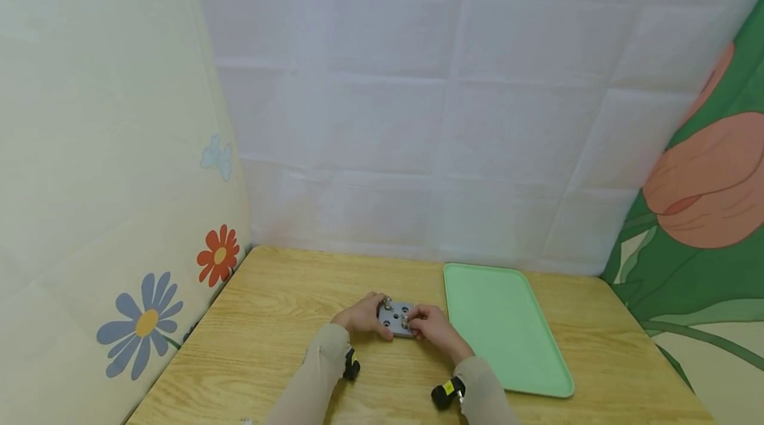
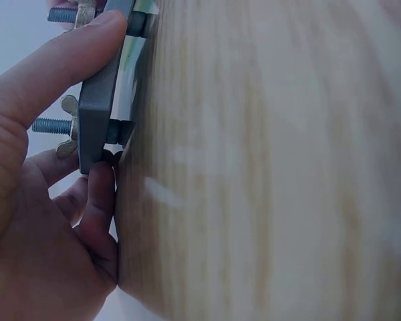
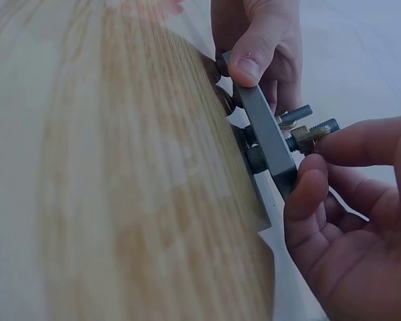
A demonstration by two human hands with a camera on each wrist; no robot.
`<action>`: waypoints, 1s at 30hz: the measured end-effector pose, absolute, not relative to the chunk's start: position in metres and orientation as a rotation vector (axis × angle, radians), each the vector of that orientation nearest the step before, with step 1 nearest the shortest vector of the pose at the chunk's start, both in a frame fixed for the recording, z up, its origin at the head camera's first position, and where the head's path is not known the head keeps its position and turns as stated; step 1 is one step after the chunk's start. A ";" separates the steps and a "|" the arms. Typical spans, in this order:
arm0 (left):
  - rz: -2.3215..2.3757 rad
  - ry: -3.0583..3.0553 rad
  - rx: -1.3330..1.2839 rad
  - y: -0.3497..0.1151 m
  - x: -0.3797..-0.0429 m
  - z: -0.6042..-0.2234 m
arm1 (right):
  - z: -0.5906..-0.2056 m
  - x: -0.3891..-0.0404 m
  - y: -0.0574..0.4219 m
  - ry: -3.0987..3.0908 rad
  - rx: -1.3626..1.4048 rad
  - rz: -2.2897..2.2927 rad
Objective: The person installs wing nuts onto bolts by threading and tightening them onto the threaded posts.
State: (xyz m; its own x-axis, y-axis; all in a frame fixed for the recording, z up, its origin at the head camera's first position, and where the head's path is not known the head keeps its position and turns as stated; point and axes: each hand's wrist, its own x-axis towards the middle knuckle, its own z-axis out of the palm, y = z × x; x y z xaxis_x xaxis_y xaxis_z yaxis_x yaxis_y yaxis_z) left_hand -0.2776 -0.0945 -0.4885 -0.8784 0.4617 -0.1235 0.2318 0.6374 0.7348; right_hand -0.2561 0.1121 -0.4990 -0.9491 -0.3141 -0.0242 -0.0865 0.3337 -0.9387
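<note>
A grey metal plate (image 1: 394,327) with several holes is held just over the wooden table. My left hand (image 1: 361,316) grips its left edge, thumb along the near side. Two bolts stand through the plate, threads up. Near the left end, one bolt carries a wing nut (image 2: 69,127); its bolt head (image 2: 118,132) sticks out underneath. My right hand (image 1: 437,328) pinches the other wing nut (image 3: 305,138) between thumb and forefinger, on the bolt at the plate's right end. Its other fingers curl beside the plate's edge.
A light green tray (image 1: 507,332) lies on the wooden table (image 1: 286,305), right of the plate. A white cloth (image 1: 358,113) hangs behind the table, with printed cloths at both sides. A small object (image 1: 247,421) shows at the bottom edge of the head view.
</note>
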 end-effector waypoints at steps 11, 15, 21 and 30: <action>1.085 2.554 0.547 -0.095 -0.277 -0.487 | -0.498 -0.254 0.114 2.418 -0.435 -1.630; 1.079 2.559 0.544 -0.095 -0.277 -0.487 | -0.498 -0.254 0.114 2.432 -0.428 -1.618; 1.075 2.565 0.548 -0.094 -0.278 -0.486 | -0.500 -0.257 0.115 2.470 -0.441 -1.571; 1.082 2.566 0.551 -0.094 -0.276 -0.487 | -0.500 -0.256 0.114 2.514 -0.490 -1.511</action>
State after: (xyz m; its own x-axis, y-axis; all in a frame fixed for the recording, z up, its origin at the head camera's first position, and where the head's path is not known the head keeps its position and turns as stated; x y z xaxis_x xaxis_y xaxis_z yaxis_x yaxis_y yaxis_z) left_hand -0.2763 -0.0945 -0.4868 -0.8810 0.4564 -0.1245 0.2294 0.6423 0.7313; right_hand -0.2561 0.1144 -0.4999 -0.9320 -0.3615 0.0250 -0.1918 0.4336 -0.8805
